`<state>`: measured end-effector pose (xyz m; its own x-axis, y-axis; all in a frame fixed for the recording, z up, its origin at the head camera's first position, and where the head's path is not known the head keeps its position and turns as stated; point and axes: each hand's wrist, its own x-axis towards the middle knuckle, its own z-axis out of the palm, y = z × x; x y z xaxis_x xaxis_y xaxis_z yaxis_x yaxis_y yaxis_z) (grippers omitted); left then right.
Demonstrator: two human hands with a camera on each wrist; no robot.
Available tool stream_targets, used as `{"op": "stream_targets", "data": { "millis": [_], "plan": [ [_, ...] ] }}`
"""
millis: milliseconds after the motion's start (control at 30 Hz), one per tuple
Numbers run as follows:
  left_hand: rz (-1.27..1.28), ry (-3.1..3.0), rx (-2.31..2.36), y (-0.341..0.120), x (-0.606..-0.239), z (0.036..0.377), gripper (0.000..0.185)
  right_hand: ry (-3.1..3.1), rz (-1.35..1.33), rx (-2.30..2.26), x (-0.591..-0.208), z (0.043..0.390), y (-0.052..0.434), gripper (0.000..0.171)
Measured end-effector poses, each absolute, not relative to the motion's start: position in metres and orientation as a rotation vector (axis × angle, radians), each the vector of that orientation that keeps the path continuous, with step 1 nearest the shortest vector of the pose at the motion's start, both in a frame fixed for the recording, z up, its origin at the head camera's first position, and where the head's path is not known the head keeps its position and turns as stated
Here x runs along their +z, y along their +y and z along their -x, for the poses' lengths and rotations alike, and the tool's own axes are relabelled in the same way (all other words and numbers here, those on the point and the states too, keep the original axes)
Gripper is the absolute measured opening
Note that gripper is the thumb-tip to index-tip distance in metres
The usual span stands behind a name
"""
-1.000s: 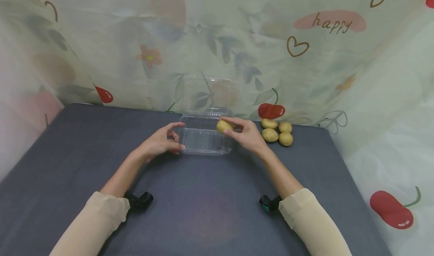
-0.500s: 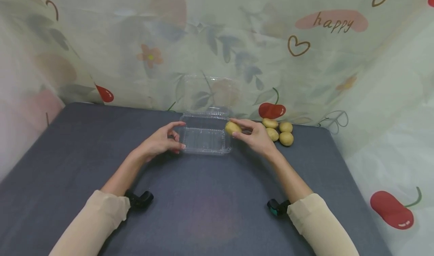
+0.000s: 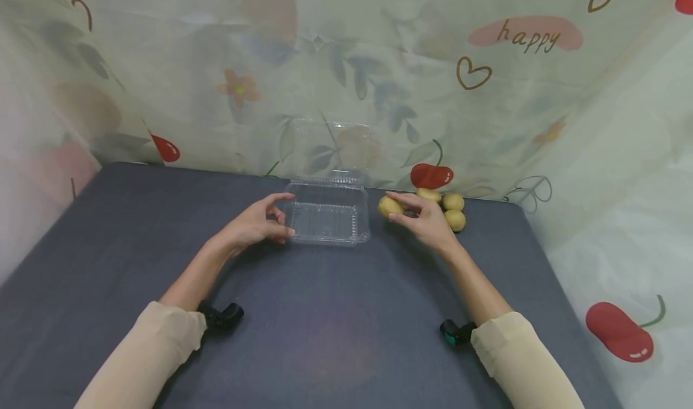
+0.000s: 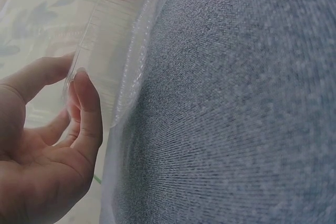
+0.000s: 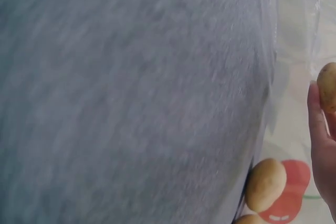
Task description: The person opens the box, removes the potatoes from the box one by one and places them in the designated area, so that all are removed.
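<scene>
A clear plastic clamshell container (image 3: 325,239) lies on the dark table, its lid (image 3: 335,150) raised against the patterned cloth behind. At its left end my left hand (image 3: 257,222) grips the rim between thumb and fingers, seen close up in the left wrist view, where the container wall (image 4: 107,51) stands beside the fingertips. To the right of the container my right hand (image 3: 428,219) pinches a potato (image 3: 390,207) above the table. In the right wrist view that potato (image 5: 328,86) shows at the right edge, between the fingers.
Close behind the right hand several more potatoes (image 3: 455,220) sit near the table's back edge, one of the group hidden by the hand. A cloth printed with cherries and flowers (image 3: 238,90) hangs along the back and sides of the table (image 3: 330,331).
My right hand, carrying the potato, has moved right from above the container's right side to beyond it, nearer the other potatoes. My left hand has stayed at the container's left end.
</scene>
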<state>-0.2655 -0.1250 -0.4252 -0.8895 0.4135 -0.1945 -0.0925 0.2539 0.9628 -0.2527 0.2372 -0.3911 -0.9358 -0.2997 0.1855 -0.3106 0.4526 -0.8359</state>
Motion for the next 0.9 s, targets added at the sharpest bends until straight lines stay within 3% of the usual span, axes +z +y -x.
{"op": "stream_targets", "data": {
  "millis": [300,700,900],
  "plan": [
    [-0.290,2.128,1.657,-0.126,-0.425,0.266,0.082,-2.653,-0.493,1.565,-0.414,0.260,0.265,0.049],
    [-0.291,2.122,1.664,-0.126,-0.425,0.265,0.082,-2.685,-0.455,1.444,-0.385,0.234,0.268,0.044],
    [-0.291,2.131,1.660,-0.126,-0.425,0.266,0.082,-2.690,-0.427,1.482,-0.394,0.236,0.283,0.045]
  ]
}}
